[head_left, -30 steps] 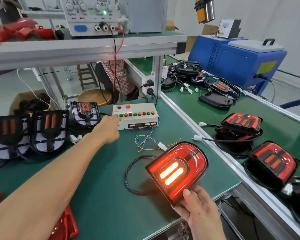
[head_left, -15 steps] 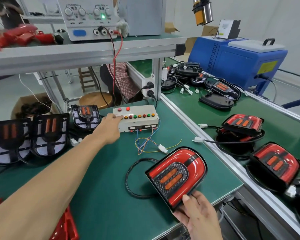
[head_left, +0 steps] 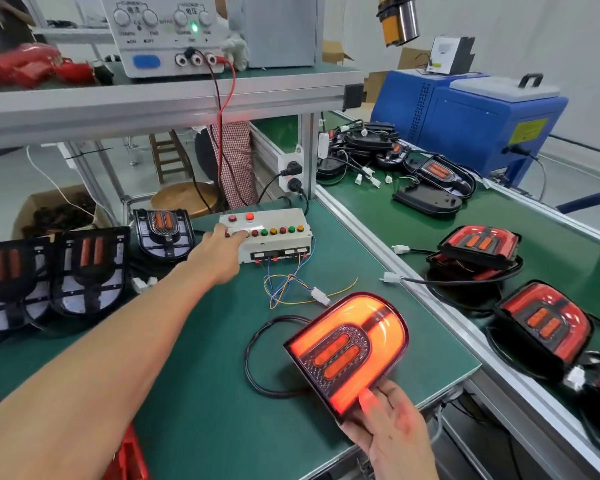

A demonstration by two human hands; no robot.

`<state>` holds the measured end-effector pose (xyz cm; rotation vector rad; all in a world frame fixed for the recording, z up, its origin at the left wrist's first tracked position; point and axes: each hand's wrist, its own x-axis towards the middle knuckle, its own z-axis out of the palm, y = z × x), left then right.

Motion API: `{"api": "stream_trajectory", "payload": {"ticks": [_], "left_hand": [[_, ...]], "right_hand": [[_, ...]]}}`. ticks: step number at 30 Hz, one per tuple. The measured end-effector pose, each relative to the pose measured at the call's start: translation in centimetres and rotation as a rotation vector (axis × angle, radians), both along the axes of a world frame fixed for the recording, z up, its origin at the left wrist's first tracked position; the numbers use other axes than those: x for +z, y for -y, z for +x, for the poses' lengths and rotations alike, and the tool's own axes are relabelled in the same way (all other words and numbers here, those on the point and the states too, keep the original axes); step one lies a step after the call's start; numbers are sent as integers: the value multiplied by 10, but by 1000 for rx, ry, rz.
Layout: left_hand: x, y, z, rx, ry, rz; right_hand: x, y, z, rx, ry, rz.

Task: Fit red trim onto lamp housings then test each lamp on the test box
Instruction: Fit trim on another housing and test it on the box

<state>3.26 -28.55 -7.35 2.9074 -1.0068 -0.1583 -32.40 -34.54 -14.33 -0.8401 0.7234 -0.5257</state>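
Note:
A D-shaped lamp (head_left: 349, 348) with red trim stands tilted on the green bench, its outer band glowing orange-red. My right hand (head_left: 392, 427) grips its lower corner, thumb on the lens. Its black cable (head_left: 257, 362) loops on the mat toward a white plug (head_left: 320, 295). My left hand (head_left: 219, 252) reaches to the white test box (head_left: 274, 247) and its fingers press the coloured buttons at the left end of the row. Several untrimmed housings (head_left: 87, 271) lie at the left.
Finished lamps (head_left: 544, 323) lie on the conveyor at the right, with more lamps and cables farther back. A power supply (head_left: 174, 32) sits on the shelf above, red and black leads hanging down. Red trim pieces (head_left: 32, 67) lie on the shelf's left. A blue machine (head_left: 471, 119) stands behind.
The lamp's inner bars were lit, then went dark; now its outer red band glows. My left hand has shifted slightly right along the button row. My right hand keeps its hold.

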Motion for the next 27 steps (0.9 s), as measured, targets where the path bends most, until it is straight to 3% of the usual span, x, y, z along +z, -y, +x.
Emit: {"api": "stream_trajectory", "payload": {"ticks": [27], "left_hand": [[-2,1,9,5,-42,1]], "right_hand": [[1,0,2,-17,-25,23]]}}
